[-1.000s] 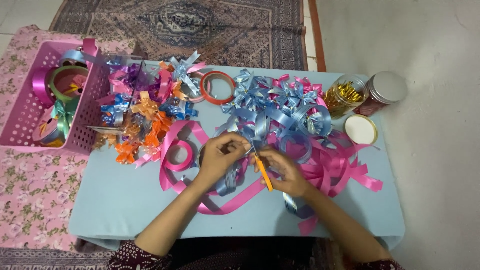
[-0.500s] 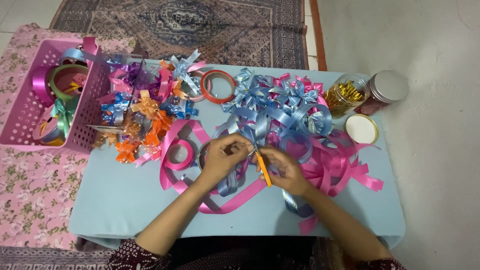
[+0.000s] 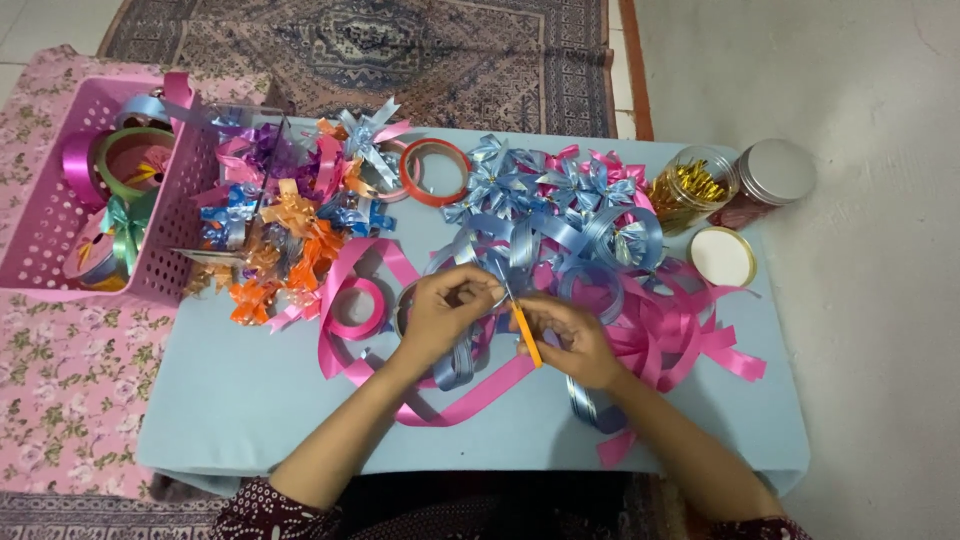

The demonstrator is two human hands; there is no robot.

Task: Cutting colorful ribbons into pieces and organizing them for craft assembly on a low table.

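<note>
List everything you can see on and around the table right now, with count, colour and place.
table: one, light blue top, centre
basket: one, pink, left edge, holding ribbon rolls
mixed bows: a pile, orange, blue, purple, pink, left of centre
blue bows: a heap, light blue with some pink, upper centre
tape ring: one, red-orange, top centre
pink ribbon roll: one, by the left hand
loose pink ribbon: many strips, right side
jar of gold ties: one, clear, open, upper right
lidded jar: one, silver lid, far right
loose lid: one, gold-rimmed, right
scissors: one, orange handle, in right hand
left hand: fingers pinching blue ribbon
right hand: holding the scissors
</note>
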